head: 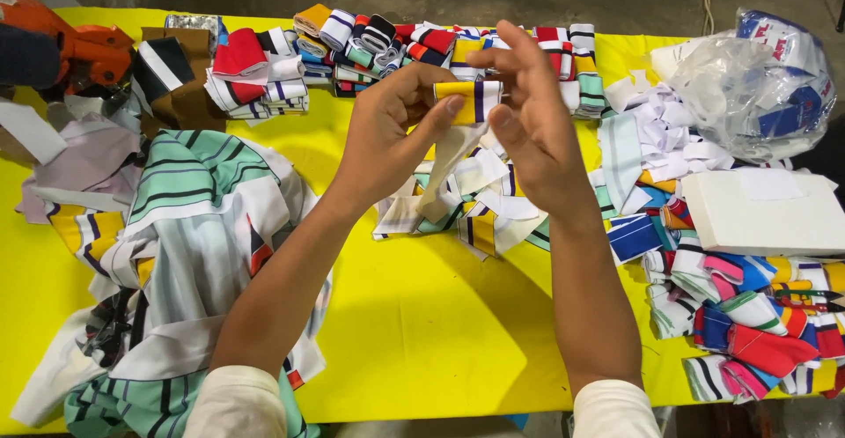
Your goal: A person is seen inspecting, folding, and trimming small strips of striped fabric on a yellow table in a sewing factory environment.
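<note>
Head view looks down on a yellow table (pixel 422 332), and every place below is given from the folded yellow strip (pixel 468 101) with its white and dark blue bands, held up over the middle of that table. The left hand (pixel 387 134) pinches the strip's left end, thumb underneath and fingers curled closed over the top, so it is nearly shut on the cloth. The right hand (pixel 532 125) meets the strip from the right; its thumb and lower fingers press the right end while the upper fingers stand half spread, only loosely closed. A pale tail of cloth hangs from the strip down toward a loose heap of cut strips (pixel 480 209) lying directly beneath it. Beyond the strip, at the far edge, sits a row of folded striped bundles (pixel 422 46). To its left lies a big crumpled green-and-white striped fabric (pixel 189 253), and farther left an orange tool (pixel 84 46). To its right are a white box (pixel 761 213), a clear plastic bag (pixel 761 81) and a pile of bright rolled pieces (pixel 757 323). As I judge it, the fold could spring open, since the right hand's grip looks light. The hanging tail might also snag the heap below and drag pieces out of place, and a dropped strip would be hard to pick out among so many similar ones.
</note>
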